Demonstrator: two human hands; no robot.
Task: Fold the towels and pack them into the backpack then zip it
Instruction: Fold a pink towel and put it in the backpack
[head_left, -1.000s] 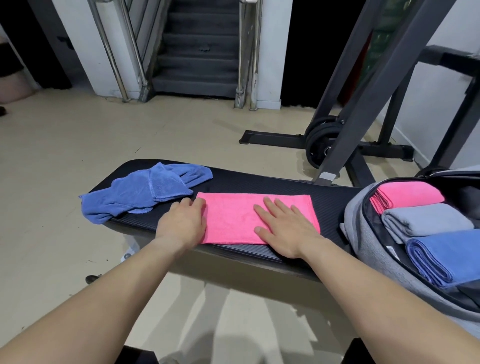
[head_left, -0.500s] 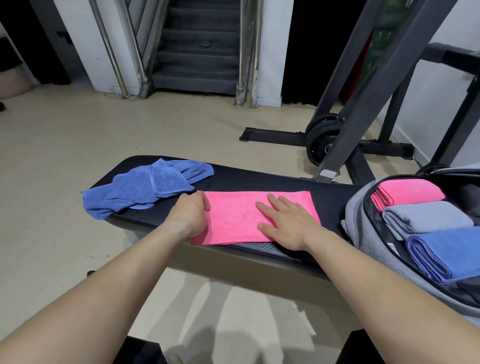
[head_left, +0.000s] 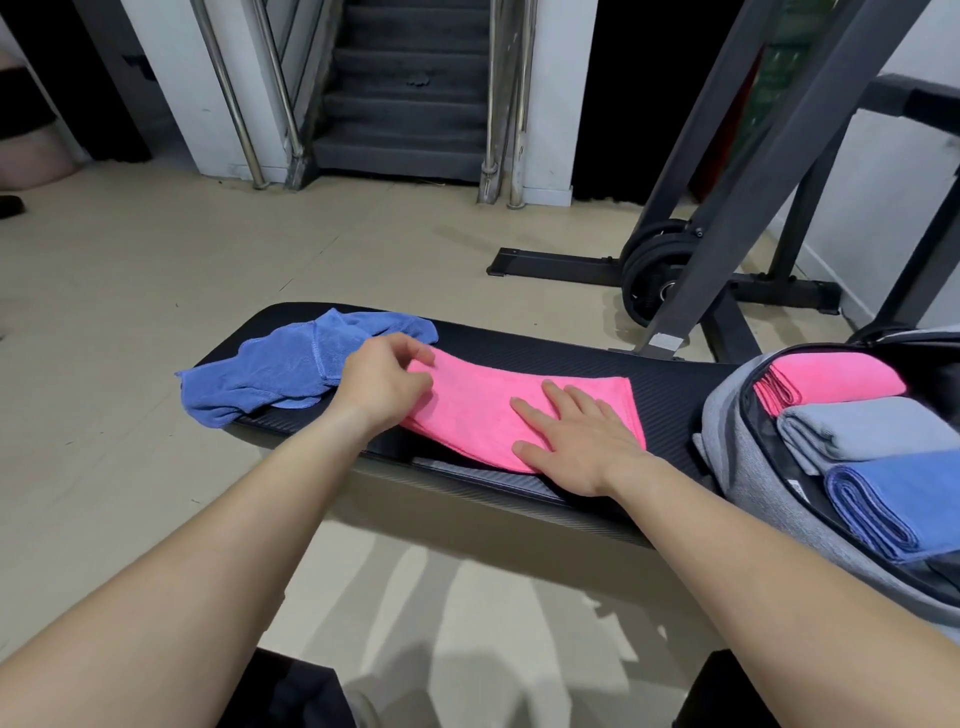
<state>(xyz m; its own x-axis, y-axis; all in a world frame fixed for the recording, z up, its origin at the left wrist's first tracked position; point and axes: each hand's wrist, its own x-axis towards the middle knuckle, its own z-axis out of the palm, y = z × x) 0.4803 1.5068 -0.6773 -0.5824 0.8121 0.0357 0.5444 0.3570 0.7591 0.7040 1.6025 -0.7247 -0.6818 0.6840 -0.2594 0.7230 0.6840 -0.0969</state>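
Head view: folded pink microfibre towel (head_left: 498, 415) lies mid-way along the black padded bench surface (head_left: 597, 364). Left hand (head_left: 382, 382) has its fingers (head_left: 415, 356) pinched on the towel's 9 o'clock end, lifting it. Right hand (head_left: 576, 439) is flat, fingers spread, pressing the 3 o'clock end. Crumpled blue towel (head_left: 291, 364) sits at 9 o'clock. Open grey fabric backpack (head_left: 737, 447) at 3 o'clock holds folded pink, grey and blue towels.

head-worn view, forward and down, close over bench (head_left: 519, 358)
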